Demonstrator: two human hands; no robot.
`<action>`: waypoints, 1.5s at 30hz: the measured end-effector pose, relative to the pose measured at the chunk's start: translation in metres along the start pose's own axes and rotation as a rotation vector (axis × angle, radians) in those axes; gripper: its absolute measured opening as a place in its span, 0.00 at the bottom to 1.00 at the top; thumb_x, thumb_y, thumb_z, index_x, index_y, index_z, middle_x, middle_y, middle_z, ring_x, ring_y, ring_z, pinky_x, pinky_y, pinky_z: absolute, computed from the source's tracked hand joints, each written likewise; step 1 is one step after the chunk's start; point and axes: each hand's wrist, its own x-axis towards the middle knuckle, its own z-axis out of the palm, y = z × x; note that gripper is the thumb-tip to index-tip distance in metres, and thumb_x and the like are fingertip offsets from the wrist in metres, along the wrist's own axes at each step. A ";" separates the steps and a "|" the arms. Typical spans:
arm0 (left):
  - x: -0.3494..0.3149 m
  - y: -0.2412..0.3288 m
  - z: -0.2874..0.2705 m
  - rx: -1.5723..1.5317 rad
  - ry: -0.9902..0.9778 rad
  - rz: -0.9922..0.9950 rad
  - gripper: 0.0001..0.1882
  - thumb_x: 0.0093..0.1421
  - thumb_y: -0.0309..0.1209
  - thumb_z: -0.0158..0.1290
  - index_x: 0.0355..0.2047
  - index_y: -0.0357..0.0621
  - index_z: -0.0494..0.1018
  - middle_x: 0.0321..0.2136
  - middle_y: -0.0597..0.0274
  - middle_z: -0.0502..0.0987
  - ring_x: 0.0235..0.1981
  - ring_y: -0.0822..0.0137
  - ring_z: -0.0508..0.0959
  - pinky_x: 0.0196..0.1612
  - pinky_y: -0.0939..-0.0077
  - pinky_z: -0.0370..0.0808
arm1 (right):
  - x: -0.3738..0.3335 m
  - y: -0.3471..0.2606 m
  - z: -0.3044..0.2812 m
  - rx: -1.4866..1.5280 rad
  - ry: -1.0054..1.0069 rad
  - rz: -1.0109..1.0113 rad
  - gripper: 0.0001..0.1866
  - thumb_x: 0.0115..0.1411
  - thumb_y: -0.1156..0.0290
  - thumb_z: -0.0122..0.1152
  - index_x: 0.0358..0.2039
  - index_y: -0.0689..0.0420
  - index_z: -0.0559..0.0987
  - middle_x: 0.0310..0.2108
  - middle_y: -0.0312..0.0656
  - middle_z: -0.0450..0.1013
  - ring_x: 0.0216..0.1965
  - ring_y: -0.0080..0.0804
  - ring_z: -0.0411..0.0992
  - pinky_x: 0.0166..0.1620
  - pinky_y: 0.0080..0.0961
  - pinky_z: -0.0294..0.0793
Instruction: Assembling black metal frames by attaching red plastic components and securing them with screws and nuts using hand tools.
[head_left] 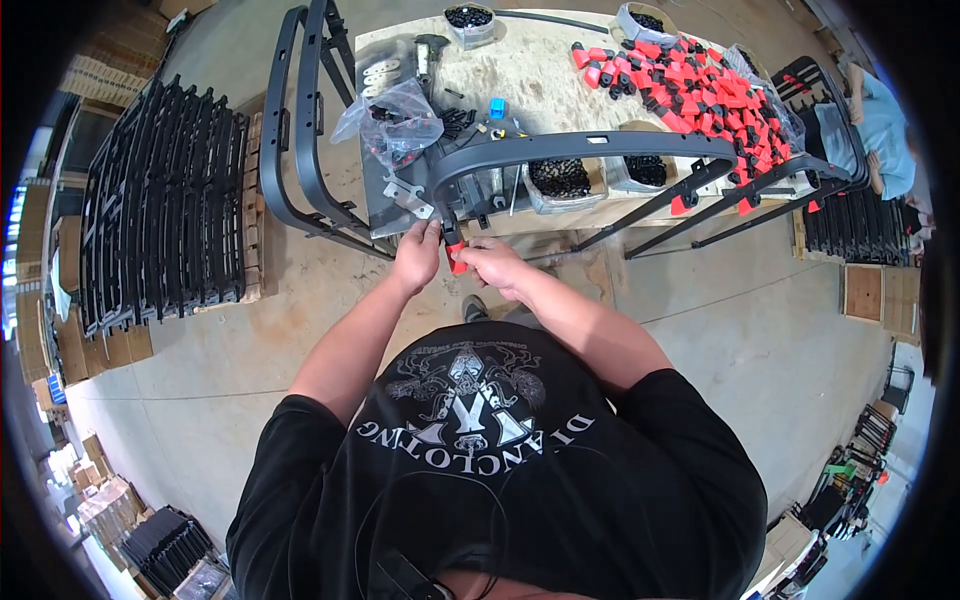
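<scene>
A bent black tube frame (590, 147) rests across the near side of a work table, one end pointing down toward me. At that end is a red plastic end cap (457, 258) with a black part just above it. My right hand (497, 266) is closed, thumb and fingers pinching the red cap from the right. My left hand (417, 258) is closed against the left side of the frame's end, its fingertips partly hidden. Flat metal wrenches (408, 196) lie on the table just beyond my left hand.
The table (510, 50) carries a large pile of red caps (690, 85), boxes of small black parts (560, 180), a plastic bag (400, 125) and a hammer (430, 50). More frames (290, 130) stand left, beside stacked black racks (165, 205). Another person (885, 130) is at far right.
</scene>
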 end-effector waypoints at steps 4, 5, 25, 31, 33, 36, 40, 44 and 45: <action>-0.007 0.011 0.004 -0.103 -0.049 0.178 0.09 0.73 0.33 0.47 0.41 0.40 0.71 0.26 0.68 0.70 0.30 0.73 0.70 0.37 0.76 0.71 | 0.008 0.013 -0.007 0.060 -0.019 -0.006 0.16 0.61 0.60 0.65 0.40 0.60 0.79 0.24 0.33 0.68 0.22 0.21 0.64 0.24 0.25 0.63; -0.007 0.010 0.003 -0.258 -0.078 0.268 0.08 0.73 0.33 0.48 0.41 0.41 0.71 0.27 0.68 0.71 0.29 0.73 0.70 0.36 0.75 0.72 | 0.007 0.012 -0.006 0.068 -0.019 -0.005 0.15 0.61 0.60 0.65 0.39 0.59 0.79 0.23 0.33 0.67 0.21 0.21 0.64 0.23 0.26 0.63; -0.009 0.034 -0.005 -0.355 -0.187 -0.409 0.20 0.75 0.46 0.43 0.25 0.53 0.64 0.18 0.74 0.61 0.18 0.75 0.60 0.23 0.77 0.57 | 0.015 0.018 -0.012 0.124 -0.051 0.011 0.15 0.62 0.61 0.64 0.43 0.57 0.77 0.21 0.32 0.66 0.19 0.22 0.64 0.23 0.25 0.64; -0.002 0.024 -0.003 -0.396 -0.176 -0.244 0.17 0.75 0.40 0.44 0.28 0.50 0.64 0.19 0.74 0.59 0.19 0.76 0.58 0.23 0.78 0.56 | 0.020 0.021 -0.017 0.057 0.056 -0.041 0.19 0.61 0.62 0.65 0.47 0.60 0.77 0.26 0.36 0.72 0.20 0.26 0.66 0.25 0.27 0.68; -0.004 0.023 -0.003 -0.356 -0.143 -0.189 0.15 0.75 0.38 0.44 0.30 0.48 0.65 0.20 0.73 0.60 0.20 0.76 0.59 0.24 0.78 0.58 | 0.019 0.021 -0.021 -0.104 0.268 -0.140 0.22 0.59 0.62 0.66 0.50 0.62 0.77 0.31 0.43 0.77 0.26 0.27 0.74 0.29 0.29 0.73; -0.005 0.022 -0.004 -0.372 -0.152 -0.165 0.13 0.74 0.36 0.46 0.33 0.44 0.68 0.23 0.72 0.65 0.23 0.76 0.63 0.27 0.78 0.63 | 0.032 0.025 -0.034 -0.215 0.439 -0.145 0.26 0.58 0.60 0.66 0.51 0.66 0.77 0.36 0.53 0.80 0.38 0.37 0.81 0.39 0.35 0.79; -0.006 0.020 -0.007 -0.216 -0.145 -0.035 0.11 0.74 0.36 0.48 0.36 0.43 0.71 0.25 0.69 0.71 0.26 0.74 0.69 0.33 0.78 0.68 | 0.060 0.034 -0.048 -0.535 0.587 -0.100 0.29 0.57 0.54 0.62 0.49 0.68 0.78 0.43 0.64 0.79 0.50 0.58 0.77 0.54 0.40 0.76; -0.011 0.024 -0.010 -0.221 -0.101 -0.051 0.11 0.72 0.37 0.50 0.39 0.42 0.73 0.28 0.67 0.74 0.29 0.73 0.72 0.35 0.77 0.70 | 0.084 0.036 -0.051 -0.468 0.382 0.018 0.26 0.58 0.54 0.62 0.45 0.67 0.80 0.45 0.62 0.79 0.48 0.54 0.79 0.52 0.39 0.76; -0.013 0.026 -0.012 -0.215 -0.101 -0.051 0.11 0.72 0.37 0.50 0.39 0.42 0.73 0.28 0.67 0.74 0.29 0.73 0.72 0.35 0.77 0.70 | 0.084 0.036 -0.051 -0.362 0.360 0.005 0.24 0.58 0.56 0.63 0.44 0.65 0.81 0.43 0.58 0.80 0.44 0.50 0.79 0.47 0.38 0.76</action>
